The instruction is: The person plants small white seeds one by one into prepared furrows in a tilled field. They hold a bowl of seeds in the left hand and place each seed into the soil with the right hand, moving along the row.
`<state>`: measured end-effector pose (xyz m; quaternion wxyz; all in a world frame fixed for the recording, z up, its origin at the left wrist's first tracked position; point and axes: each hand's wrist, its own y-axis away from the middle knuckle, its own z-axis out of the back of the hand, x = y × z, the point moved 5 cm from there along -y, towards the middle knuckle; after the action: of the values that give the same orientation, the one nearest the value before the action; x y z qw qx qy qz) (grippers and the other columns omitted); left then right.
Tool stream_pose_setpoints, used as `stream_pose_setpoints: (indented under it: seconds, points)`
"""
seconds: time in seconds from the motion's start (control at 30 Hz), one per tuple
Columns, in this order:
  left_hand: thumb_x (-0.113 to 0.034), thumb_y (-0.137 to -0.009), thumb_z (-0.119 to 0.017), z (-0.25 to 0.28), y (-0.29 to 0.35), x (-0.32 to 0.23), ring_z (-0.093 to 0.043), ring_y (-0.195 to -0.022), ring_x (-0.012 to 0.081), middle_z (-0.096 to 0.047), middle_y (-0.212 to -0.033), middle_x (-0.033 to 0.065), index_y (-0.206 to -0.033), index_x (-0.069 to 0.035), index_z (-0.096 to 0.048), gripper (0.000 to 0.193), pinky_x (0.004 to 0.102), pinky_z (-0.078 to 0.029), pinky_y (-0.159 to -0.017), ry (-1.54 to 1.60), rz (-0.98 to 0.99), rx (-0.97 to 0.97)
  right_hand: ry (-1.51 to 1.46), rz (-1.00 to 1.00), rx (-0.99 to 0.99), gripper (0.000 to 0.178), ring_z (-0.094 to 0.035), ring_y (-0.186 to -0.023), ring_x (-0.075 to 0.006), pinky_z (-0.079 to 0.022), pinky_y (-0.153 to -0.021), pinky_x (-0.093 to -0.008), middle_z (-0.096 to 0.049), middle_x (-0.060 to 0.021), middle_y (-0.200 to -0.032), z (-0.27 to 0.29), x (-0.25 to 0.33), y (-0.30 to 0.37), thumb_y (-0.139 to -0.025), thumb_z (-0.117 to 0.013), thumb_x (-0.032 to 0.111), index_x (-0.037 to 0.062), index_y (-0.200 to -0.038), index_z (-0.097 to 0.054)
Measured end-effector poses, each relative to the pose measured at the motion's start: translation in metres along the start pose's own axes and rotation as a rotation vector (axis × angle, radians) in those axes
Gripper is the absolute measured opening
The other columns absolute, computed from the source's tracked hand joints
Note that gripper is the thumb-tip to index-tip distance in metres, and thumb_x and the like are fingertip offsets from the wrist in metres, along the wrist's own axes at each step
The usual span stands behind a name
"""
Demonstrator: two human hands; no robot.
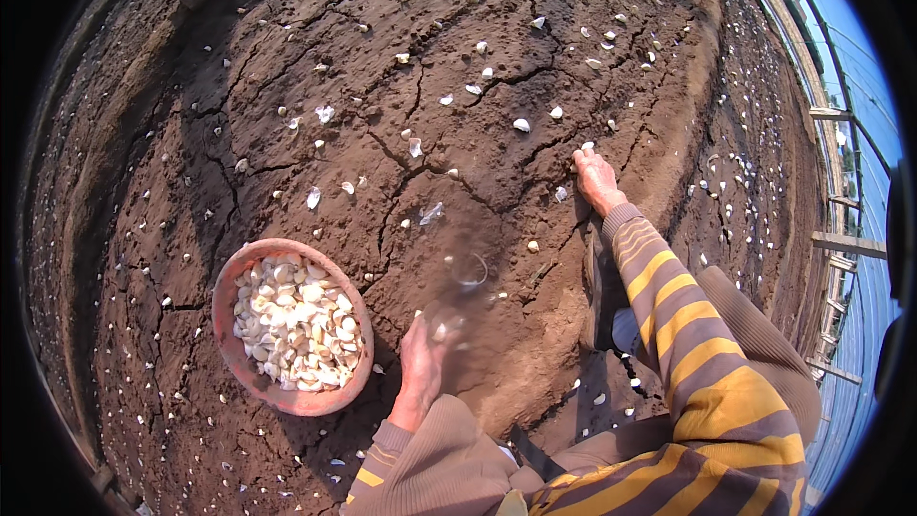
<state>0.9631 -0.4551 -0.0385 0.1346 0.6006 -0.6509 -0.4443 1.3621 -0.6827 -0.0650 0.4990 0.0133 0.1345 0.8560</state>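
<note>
My right hand (597,182) reaches out to the cracked brown soil, its fingers pinched round a pale garlic clove (587,145) at their tips. Closer to my body, my left hand (421,368) is curled, with garlic cloves (439,333) showing at its fingers; a blurred patch smears that part of the picture. Left of this hand, a reddish clay-coloured bowl (227,344) rests on the soil, heaped with peeled-looking garlic cloves (291,320). Single cloves, such as one white clove (521,124), dot the ground ahead of both hands.
Cracked soil (315,29) stretches around me, strewn with cloves and bits of papery skin (432,214). A furrow (693,134) runs along the right side. Beyond it stand a wooden rail frame (848,245) and blue sheeting (869,258). My dark shoe (602,296) is beside my right forearm.
</note>
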Motion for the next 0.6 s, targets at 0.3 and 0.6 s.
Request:
stream_pose_setpoints:
  seconds: [0.3, 0.6]
  points:
    - [-0.031, -0.106, -0.039, -0.004, -0.001, -0.003, -0.057, -0.118, 0.0305, -0.054, -0.131, 0.0207, -0.135, 0.000, -0.042, 0.043, 0.0389, -0.051, -0.093, -0.022, -0.022, 0.009, -0.084, 0.200, -0.052, 0.019, -0.059, -0.083, -0.0440, -0.049, -0.073, -0.0513, -0.053, -0.0225, -0.094, 0.017, 0.001, 0.000, -0.078, -0.062, 0.009, 0.0017, -0.090, -0.050]
    - [-0.031, -0.106, -0.038, -0.006, -0.005, 0.002, -0.057, -0.117, 0.0304, -0.054, -0.130, 0.0220, -0.135, 0.003, -0.041, 0.044, 0.0385, -0.051, -0.093, -0.018, -0.003, 0.004, -0.726, 0.252, 0.347, 0.034, -0.065, -0.087, -0.0375, -0.051, -0.077, -0.0442, -0.064, -0.0250, -0.088, 0.050, 0.117, 0.037, -0.084, -0.065, 0.023, -0.0064, -0.099, -0.055]
